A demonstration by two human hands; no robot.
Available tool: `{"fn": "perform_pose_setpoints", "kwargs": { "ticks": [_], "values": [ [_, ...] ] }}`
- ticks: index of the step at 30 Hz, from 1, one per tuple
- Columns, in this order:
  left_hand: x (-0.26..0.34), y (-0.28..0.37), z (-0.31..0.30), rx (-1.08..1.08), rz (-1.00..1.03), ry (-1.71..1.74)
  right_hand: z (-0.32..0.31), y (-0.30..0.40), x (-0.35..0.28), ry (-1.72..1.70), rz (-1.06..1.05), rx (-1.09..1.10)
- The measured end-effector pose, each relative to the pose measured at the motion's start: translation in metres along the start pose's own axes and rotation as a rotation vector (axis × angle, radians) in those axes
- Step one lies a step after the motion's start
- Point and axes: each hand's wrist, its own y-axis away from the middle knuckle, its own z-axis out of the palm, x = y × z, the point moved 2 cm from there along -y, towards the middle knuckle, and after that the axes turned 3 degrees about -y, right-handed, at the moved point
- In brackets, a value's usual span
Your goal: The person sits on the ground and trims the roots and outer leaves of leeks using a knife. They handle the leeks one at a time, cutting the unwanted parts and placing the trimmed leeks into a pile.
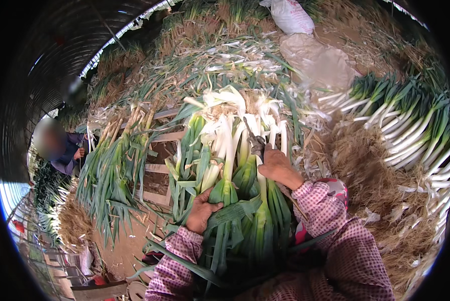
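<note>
Leeks (228, 150) lie before me with their white stems and roots pointing away and their green leaves towards my lap. My left hand (203, 211) is closed around the green leaves of one leek. My right hand (279, 168) holds a dark tool (257, 145), its kind unclear, with a narrow end reaching up among the white stems; a thin hose or cord seems to run from it along my forearm. Loose pale peeled skins (225, 98) lie over the root ends. The fingertips of my right hand are partly hidden.
A wooden slatted pallet (161, 168) and more leeks (116, 165) are at the left, where another person (65, 150) works. At the right lie rows of leeks (409, 139) with roots (368, 177) towards me. A white sack (292, 17) stands at the back among leaf scraps.
</note>
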Motion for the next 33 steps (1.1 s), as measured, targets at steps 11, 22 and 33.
{"fn": "perform_pose_setpoints", "kwargs": {
  "ticks": [11, 22, 33],
  "values": [
    [0.004, 0.018, 0.032, -0.123, 0.263, -0.832, 0.011, -0.022, -0.008, 0.002, -0.042, -0.013],
    [0.023, -0.097, -0.352, 0.947, 0.307, -1.369, 0.008, -0.017, -0.037, -0.124, -0.007, -0.269],
    [-0.062, -0.162, -0.424, 1.172, -0.128, -1.365, 0.03, -0.035, -0.048, -0.303, 0.093, -0.369]
  ]
}}
